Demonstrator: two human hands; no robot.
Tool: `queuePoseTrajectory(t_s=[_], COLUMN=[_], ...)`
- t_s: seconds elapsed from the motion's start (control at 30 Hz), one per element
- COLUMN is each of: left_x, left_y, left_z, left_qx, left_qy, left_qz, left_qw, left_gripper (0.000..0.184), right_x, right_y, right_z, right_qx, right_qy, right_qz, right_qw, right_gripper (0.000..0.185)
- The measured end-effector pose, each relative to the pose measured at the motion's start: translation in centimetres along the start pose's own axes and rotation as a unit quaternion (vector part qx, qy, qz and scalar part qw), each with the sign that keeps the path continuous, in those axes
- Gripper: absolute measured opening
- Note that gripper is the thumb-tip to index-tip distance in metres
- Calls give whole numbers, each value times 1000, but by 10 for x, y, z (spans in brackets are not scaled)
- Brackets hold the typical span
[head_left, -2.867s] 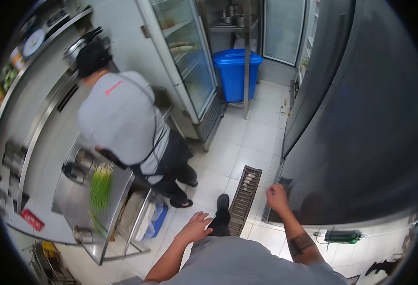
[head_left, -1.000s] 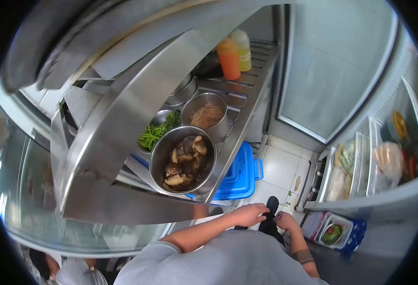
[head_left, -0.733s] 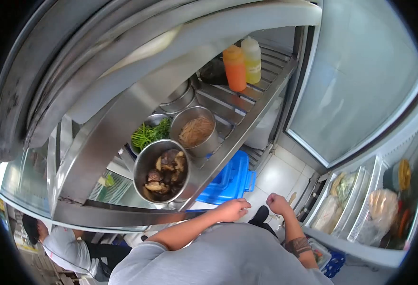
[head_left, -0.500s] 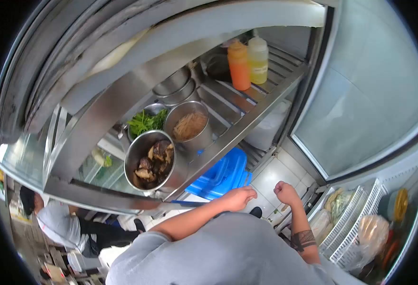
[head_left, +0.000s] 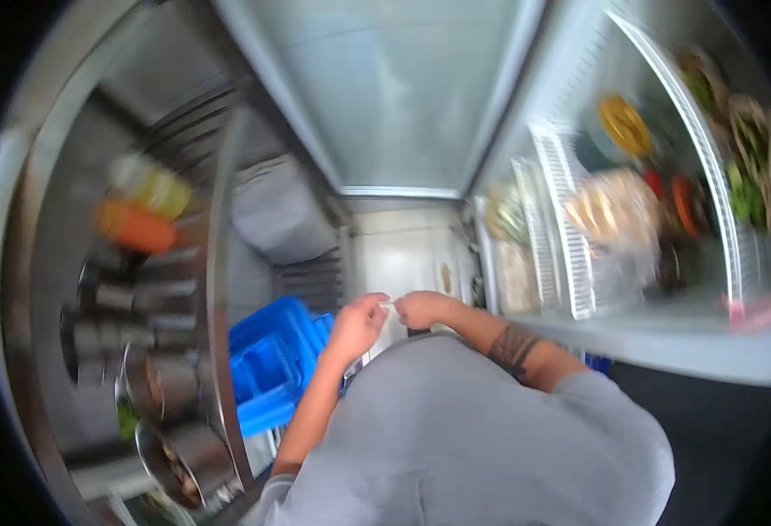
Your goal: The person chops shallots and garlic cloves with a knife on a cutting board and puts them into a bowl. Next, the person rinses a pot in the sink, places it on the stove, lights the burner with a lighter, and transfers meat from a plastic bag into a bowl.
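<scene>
In front of my grey shirt, my left hand (head_left: 359, 324) and my right hand (head_left: 425, 309) are close together over the tiled floor. The fingers of both are curled in. A tiny pale bit shows between the fingertips, too small and blurred to name. Left of my left hand is a blue plastic container (head_left: 273, 364) below the metal shelf. To the right of my right hand is an open fridge holding white wire baskets (head_left: 565, 237) and a clear plastic bag with pale contents (head_left: 618, 210).
On the left shelf are a metal pot of brown pieces (head_left: 194, 460), another metal pot (head_left: 168, 381), an orange bottle (head_left: 135, 226) and a yellow bottle (head_left: 164, 188). A glass door (head_left: 385, 96) stands ahead. Leafy greens (head_left: 745, 193) lie at the fridge's far right.
My view has swung right, toward the fridge, so the shelf now lies at the left edge. My hands have come closer together. The co-worker has left the view.
</scene>
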State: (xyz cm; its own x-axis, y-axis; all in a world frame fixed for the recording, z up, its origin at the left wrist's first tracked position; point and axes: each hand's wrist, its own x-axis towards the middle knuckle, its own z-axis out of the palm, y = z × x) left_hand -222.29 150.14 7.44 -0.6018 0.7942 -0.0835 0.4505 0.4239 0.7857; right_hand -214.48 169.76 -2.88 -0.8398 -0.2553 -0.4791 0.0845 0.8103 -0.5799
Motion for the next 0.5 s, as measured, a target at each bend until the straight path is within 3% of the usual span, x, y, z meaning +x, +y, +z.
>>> queuePoseTrajectory(t_s=[0.07,0.3,0.47,0.5], left_x=[21,82,119,128], left_y=[10,52,60,53], left_z=[15,57,77,82], left_qx=[-11,-7,-10,-9], left_qy=[-57,-205,-282,-292], left_qz=[23,83,118,129], left_qw=[998,975,952,948], left_gripper=[27,26,32,31], right_x=[-17,-82,-109,-113], right_y=[10,45,58,57], right_z=[-1,-4,20,25], right_qx=[65,113,132,157], right_qy=[58,10,21,66], right_qz=[54,227,261,259], right_qw=[995,967,956,951], right_gripper=[28,37,37,33])
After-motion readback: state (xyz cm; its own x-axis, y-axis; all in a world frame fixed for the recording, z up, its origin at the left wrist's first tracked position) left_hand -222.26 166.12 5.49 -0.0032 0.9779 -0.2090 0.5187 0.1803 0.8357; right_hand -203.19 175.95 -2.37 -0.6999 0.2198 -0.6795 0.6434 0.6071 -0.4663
